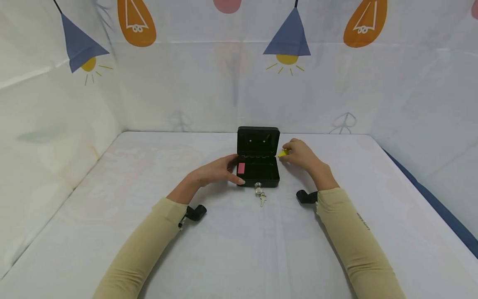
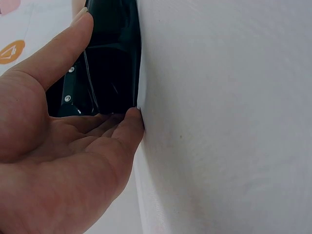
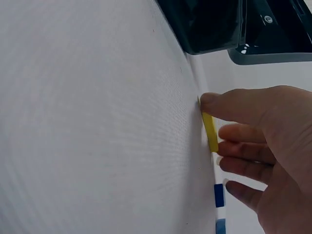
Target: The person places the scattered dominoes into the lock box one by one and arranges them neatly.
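A small black cash box (image 1: 257,182) stands on the table with its lid (image 1: 257,139) raised. Inside, at the left, lies a pink rectangular piece (image 1: 241,168). Keys (image 1: 263,198) hang from the lock at the front. My left hand (image 1: 214,171) grips the box's left side, thumb at the front corner and fingers along the side; the left wrist view shows the thumb (image 2: 63,48) beside the black wall. To the right of the box, my right hand (image 1: 301,156) pinches a flat yellow piece (image 3: 209,130) at the tabletop, its full shape partly hidden by fingers.
The white-covered table (image 1: 239,249) stretches around the box on all sides. A white printed cloth wall (image 1: 179,91) rises behind its far edge. Black wrist cameras (image 1: 196,213) sit on both sleeves. Small blue patches (image 3: 219,195) show beyond the right hand; what they are, I cannot tell.
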Tool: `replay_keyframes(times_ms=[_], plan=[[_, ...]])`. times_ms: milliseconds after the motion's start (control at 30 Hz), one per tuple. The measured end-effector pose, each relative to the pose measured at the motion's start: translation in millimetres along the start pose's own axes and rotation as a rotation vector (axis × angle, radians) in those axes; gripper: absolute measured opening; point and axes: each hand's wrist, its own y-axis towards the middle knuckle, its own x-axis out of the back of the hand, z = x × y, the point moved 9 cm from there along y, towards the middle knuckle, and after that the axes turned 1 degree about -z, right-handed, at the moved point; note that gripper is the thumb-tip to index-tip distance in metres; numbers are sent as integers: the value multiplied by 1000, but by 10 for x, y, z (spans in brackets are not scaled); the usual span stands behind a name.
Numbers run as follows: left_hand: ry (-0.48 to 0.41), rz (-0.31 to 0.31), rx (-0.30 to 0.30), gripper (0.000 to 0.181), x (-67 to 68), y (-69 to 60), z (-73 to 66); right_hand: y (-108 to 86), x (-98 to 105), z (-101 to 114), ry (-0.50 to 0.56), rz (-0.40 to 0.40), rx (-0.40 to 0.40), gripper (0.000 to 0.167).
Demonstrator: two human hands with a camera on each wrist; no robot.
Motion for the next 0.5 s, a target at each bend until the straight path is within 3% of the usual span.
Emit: replay_keyframes(times_ms=[200,500], plan=[[-12,7,-14,105,-5,-8,-26,-21,23,-20,-31,-5,-24,46],[-9,6,-7,105,-2,-9,-16,-18,-3,-59,37,5,-31,46]])
